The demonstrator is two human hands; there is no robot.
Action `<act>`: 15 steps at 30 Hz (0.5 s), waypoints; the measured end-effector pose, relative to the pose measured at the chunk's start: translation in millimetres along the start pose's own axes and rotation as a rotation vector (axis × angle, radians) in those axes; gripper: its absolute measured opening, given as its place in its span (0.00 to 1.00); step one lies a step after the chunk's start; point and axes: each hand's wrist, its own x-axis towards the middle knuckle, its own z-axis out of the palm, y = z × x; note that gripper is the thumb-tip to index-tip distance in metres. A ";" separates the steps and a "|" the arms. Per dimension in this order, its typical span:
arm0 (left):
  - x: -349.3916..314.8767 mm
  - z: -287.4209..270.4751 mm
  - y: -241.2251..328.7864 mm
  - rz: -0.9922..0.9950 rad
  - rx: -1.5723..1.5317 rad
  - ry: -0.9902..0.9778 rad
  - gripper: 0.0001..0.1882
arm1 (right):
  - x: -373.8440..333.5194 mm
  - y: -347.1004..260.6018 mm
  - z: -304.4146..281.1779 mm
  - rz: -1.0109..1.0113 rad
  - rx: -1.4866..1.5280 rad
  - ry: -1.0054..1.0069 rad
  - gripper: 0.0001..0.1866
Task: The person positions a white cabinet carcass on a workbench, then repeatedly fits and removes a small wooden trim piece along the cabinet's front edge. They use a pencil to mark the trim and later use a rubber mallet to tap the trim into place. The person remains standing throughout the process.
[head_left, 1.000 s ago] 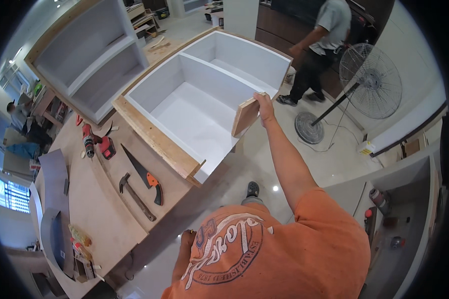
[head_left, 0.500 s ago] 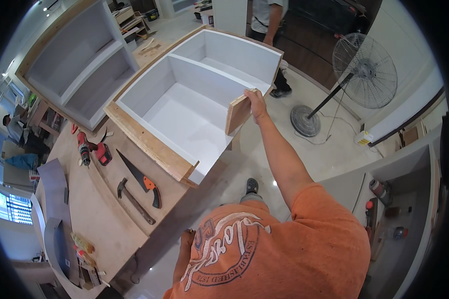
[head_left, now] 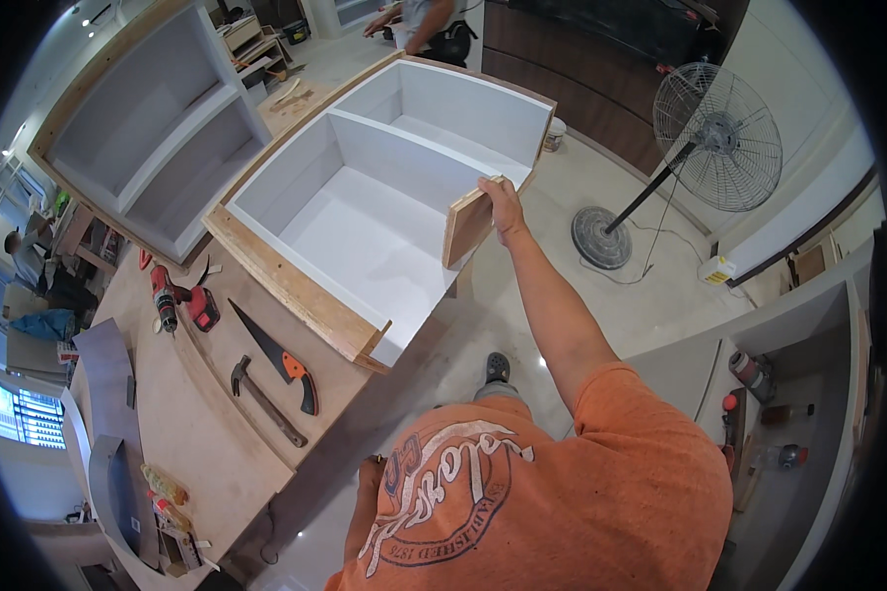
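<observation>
Nearest: person's orange printed shirt point(head_left: 552, 492) fills the lower frame and covers most of the body. Left hand point(head_left: 370, 473) shows only as a sliver at the shirt's edge, low, beside the workbench point(head_left: 182, 443); fingers hidden, grip cannot be told. One dark shoe point(head_left: 497, 366) visible on the floor below.

On the bench, near to far: hammer point(head_left: 266, 399), hand saw with orange-and-black handle point(head_left: 276, 355), red cordless drill point(head_left: 172, 300).

Right arm extends up and forward. Right hand point(head_left: 508, 209) is closed on the top edge of a small plywood piece point(head_left: 465, 229), thumb and fingers wrapping it. Piece: rectangular, tan raw face toward camera, layered edge visible, held upright and slightly tilted at the right-hand front wall of the open white cabinet box point(head_left: 365, 227). Whether it touches the wall is unclear; its lower end overlaps the cabinet's edge.

Cabinet: white inside, one divider, raw wood rim.

Farther: pedestal fan point(head_left: 705, 138) right; second white cabinet point(head_left: 138, 138) left; another person at the top, cut off by the frame.
</observation>
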 end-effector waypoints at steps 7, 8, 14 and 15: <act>0.4 -0.3 -1.9 0.036 0.026 0.006 0.24 | -3.0 -3.3 2.9 -0.008 0.018 -0.014 0.28; 1.2 -0.7 -0.1 0.009 0.004 -0.020 0.23 | -2.6 -2.6 1.8 -0.015 0.017 -0.015 0.28; 3.0 0.4 0.5 -0.061 -0.024 -0.012 0.22 | -0.2 1.2 2.2 0.013 0.049 -0.009 0.28; 1.8 -0.5 0.4 -0.056 -0.039 -0.021 0.22 | -0.6 0.8 2.0 0.017 0.039 -0.011 0.28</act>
